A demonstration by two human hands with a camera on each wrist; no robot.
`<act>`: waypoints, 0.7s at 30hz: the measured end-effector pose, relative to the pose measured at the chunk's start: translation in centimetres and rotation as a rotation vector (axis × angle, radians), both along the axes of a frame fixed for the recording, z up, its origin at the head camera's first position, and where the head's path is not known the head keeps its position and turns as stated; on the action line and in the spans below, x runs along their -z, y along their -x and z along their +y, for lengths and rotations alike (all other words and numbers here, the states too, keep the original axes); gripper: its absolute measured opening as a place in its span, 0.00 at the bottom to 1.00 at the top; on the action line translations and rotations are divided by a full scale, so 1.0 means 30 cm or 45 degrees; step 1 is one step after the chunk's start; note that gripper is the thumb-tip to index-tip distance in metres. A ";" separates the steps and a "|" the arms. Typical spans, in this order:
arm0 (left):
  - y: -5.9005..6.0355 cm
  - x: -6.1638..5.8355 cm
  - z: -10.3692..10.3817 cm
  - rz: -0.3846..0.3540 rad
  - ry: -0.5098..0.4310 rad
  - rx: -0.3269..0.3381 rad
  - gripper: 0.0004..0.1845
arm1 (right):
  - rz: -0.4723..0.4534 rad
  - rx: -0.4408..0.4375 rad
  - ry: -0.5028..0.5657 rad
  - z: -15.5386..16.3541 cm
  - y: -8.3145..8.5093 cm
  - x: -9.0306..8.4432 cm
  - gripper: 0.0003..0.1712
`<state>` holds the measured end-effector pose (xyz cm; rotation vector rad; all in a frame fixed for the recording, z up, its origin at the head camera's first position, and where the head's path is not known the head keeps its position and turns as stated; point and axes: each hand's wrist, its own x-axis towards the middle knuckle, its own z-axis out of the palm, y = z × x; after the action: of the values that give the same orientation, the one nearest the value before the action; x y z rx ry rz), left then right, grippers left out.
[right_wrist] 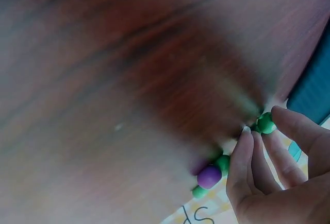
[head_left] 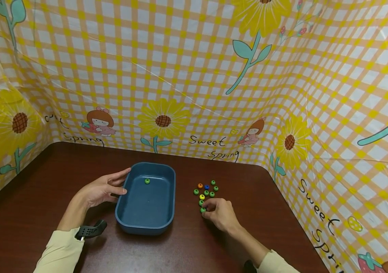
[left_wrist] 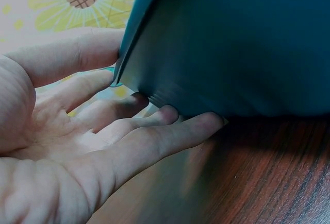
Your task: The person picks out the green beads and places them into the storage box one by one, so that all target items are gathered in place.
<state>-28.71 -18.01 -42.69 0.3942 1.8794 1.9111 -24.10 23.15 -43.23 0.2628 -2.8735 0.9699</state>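
Observation:
A blue rectangular bin point(head_left: 146, 212) stands on the table with one green bead point(head_left: 147, 181) inside. My left hand point(head_left: 103, 189) rests against the bin's left side, thumb at the rim and the other fingers fairly straight along the outer wall point(left_wrist: 180, 64). To the right of the bin, my right hand point(head_left: 221, 214) pinches a green bead point(right_wrist: 266, 123) between thumb and fingertips, low at the tabletop. Just beyond these fingers lie another green bead point(head_left: 201, 203) and a yellow bead point(head_left: 202, 197). A bead that looks purple point(right_wrist: 209, 176) shows in the right wrist view.
Further back are an orange bead point(head_left: 200, 185), a blue bead point(head_left: 206, 187) and several green beads point(head_left: 212, 194). A checked cloth point(head_left: 180, 76) with flowers surrounds the dark wooden table point(head_left: 255, 204). A black strap point(head_left: 93, 229) is on the left wrist.

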 end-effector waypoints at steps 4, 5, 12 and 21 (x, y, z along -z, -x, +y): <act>-0.001 0.001 0.000 0.003 -0.002 0.000 0.46 | 0.003 -0.012 0.000 -0.003 -0.001 0.002 0.08; -0.001 0.001 0.000 0.004 -0.003 0.002 0.46 | 0.004 -0.013 -0.001 -0.004 0.000 0.002 0.08; -0.004 -0.001 0.000 0.004 0.000 0.000 0.46 | 0.031 -0.020 0.000 -0.015 0.007 -0.006 0.08; -0.002 0.000 -0.004 0.010 -0.003 0.012 0.46 | 0.055 -0.031 0.017 -0.046 0.027 -0.047 0.07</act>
<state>-28.66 -18.12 -42.68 0.4109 1.8770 1.9083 -24.90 21.77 -41.81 0.3146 -2.8306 0.9751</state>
